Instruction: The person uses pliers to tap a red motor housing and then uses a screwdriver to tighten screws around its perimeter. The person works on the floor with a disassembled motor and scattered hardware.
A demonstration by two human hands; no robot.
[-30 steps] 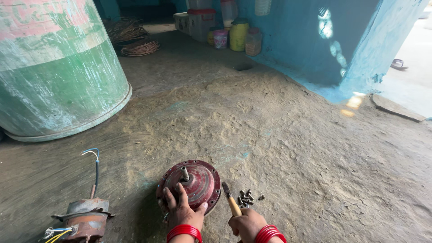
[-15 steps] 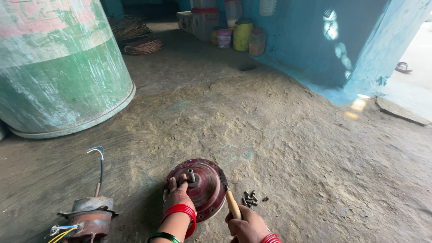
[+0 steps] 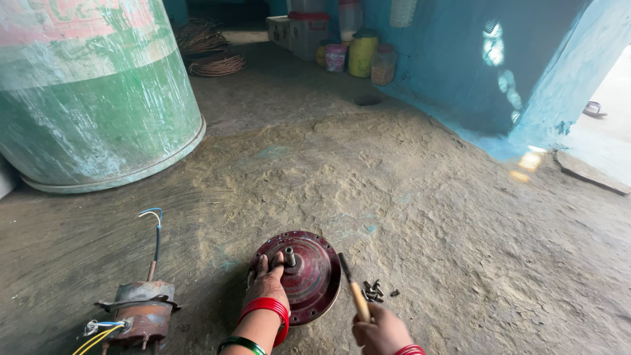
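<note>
Left hand (image 3: 268,284) slid lower, flat on round red metal cover (image 3: 314,276); right hand (image 3: 380,332) grasping wooden-handled screwdriver (image 3: 353,289)

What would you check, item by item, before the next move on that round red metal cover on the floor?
1. Left hand steadies the red cover: ok, fingers rest on it.
2. Right hand grips the wooden-handled tool: ok.
3. Tool tip seated on the cover: cannot tell; it lies by the rim.
4. Loose screws kept together: ok, small heap beside the cover.
5. Central shaft unobstructed: ok.
6. Wired motor part out of the way: ok, apart on the left.
</note>
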